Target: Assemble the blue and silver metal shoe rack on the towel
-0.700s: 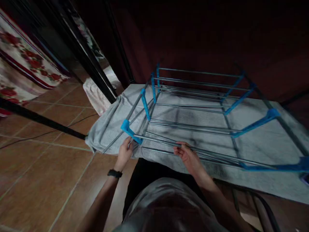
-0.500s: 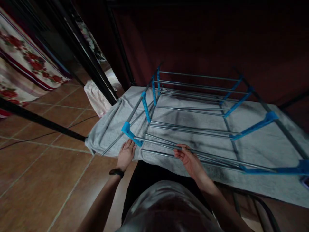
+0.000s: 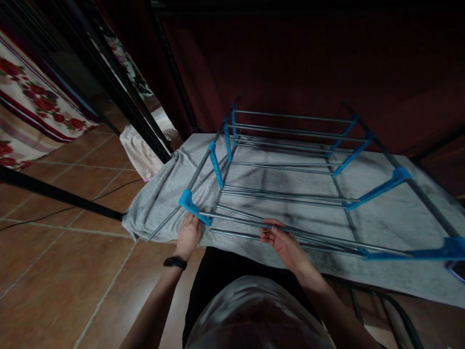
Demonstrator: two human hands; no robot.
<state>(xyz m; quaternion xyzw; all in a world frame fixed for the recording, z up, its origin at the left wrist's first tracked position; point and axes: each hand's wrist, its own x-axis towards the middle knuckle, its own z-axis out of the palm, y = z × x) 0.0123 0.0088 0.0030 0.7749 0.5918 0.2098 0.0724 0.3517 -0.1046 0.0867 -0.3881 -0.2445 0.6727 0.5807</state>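
A rack frame of grey metal tubes and blue plastic brackets lies on a grey cloth. My left hand (image 3: 189,235), with a dark band on its wrist, is at the near-left blue bracket (image 3: 198,212); its fingertips are partly hidden behind the bracket and appear closed on it. My right hand (image 3: 281,240) pinches a metal tube (image 3: 236,221) between thumb and fingers near its middle. The tube's left end meets the near-left bracket, while its right end lies over the near-right blue bracket (image 3: 417,255). Several loose tubes lie beneath it, close to the cloth's front edge.
The grey cloth (image 3: 156,196) covers a low bed-like surface. Dark metal posts (image 3: 134,102) rise at the left, with a striped cloth (image 3: 140,152) behind them. A cable (image 3: 109,191) crosses the tiled floor (image 3: 83,252). A dark red panel (image 3: 290,58) stands behind the rack.
The view has shifted slightly. My left fingertips have moved in closer behind the near-left bracket. My right hand stays on the same tube, its fingers slightly more curled.
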